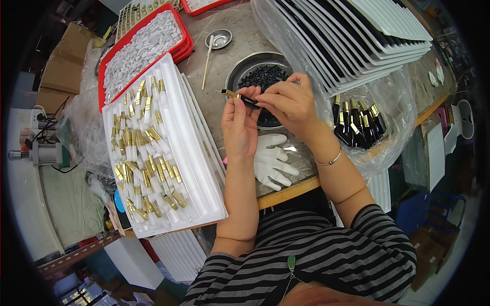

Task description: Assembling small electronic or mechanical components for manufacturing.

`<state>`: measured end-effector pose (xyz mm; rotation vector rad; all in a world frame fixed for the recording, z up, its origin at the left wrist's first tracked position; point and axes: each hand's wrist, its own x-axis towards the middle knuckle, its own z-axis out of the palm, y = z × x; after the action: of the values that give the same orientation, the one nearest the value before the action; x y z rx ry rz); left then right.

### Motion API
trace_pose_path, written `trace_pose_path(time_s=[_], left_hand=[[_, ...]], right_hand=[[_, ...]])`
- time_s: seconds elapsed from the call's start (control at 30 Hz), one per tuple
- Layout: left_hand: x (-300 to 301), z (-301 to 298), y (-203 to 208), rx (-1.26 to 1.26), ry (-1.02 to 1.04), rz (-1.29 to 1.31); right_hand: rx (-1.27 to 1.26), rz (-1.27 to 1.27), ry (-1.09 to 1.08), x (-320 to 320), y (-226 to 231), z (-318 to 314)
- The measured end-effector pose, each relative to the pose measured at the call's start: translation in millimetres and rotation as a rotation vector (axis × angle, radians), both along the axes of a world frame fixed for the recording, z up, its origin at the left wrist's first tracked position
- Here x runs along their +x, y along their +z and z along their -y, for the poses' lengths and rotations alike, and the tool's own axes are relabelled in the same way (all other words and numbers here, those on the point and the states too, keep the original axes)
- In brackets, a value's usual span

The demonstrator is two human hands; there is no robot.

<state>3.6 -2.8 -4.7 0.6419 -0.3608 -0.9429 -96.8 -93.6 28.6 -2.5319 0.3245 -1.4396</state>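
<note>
My left hand point(240, 125) holds a slim black tube with a gold band point(248, 100) between thumb and fingers. The fingertips of my right hand point(292, 104) are pinched together at the tube's lower right end; whether a small part sits between them is hidden. Just beyond both hands, a round metal bowl point(232, 72) holds many small black pieces point(265, 75). A white glove point(270, 162) lies on the table below my hands. To the left, a white ribbed tray point(196, 201) carries many gold-and-clear tube pieces point(148, 168).
Black-and-gold tubes point(360, 122) lie in a group on plastic sheeting at right, below stacked white trays point(352, 41). A red tray point(185, 38) of small whitish pieces stands at far left. A small metal dish point(222, 38) with a thin stick point(206, 70) sits behind the bowl.
</note>
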Motion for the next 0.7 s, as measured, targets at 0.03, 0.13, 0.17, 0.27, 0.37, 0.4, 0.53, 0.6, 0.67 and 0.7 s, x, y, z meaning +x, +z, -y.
trace_pose_path(time_s=[0.03, 0.13, 0.17, 0.27, 0.37, 0.4, 0.53, 0.6, 0.67, 0.7], left_hand=[[0.2, -0.1, -0.8, 0.000, 0.000, 0.000], [0.9, -0.3, -4.3, -0.016, 0.000, -0.077], [1.2, -0.1, -5.6, -0.024, -0.007, -0.091], [0.6, 0.6, -5.9, -0.037, -0.023, -0.124], [-0.4, 1.8, -5.1, -0.050, -0.035, -0.130], [-0.7, 2.3, -5.3, -0.054, -0.037, -0.120], [-2.0, 3.0, -5.6, -0.046, -0.040, -0.080], [-2.0, 3.1, -5.4, -0.053, -0.036, -0.064], [-1.6, 2.8, -5.3, -0.047, -0.035, -0.048], [-1.7, 2.7, -5.2, -0.042, -0.035, -0.034]], right_hand=[[-0.004, -0.003, -0.004, 0.2, 0.1, -0.2], [-0.009, -0.010, -0.022, 0.7, 0.8, -1.7], [-0.009, -0.010, -0.022, 1.0, 0.5, -2.2], [-0.021, -0.009, -0.031, 1.9, -0.2, -3.4], [-0.037, -0.007, -0.048, 2.4, 0.6, -3.8], [-0.046, -0.015, -0.058, 2.3, 0.0, -3.7], [-0.052, -0.032, -0.069, 1.0, -1.3, -3.0], [-0.058, -0.037, -0.075, 1.0, -1.2, -2.9], [-0.063, -0.042, -0.080, 1.4, -1.0, -3.1], [-0.072, -0.044, -0.086, 1.1, -0.3, -3.5]])
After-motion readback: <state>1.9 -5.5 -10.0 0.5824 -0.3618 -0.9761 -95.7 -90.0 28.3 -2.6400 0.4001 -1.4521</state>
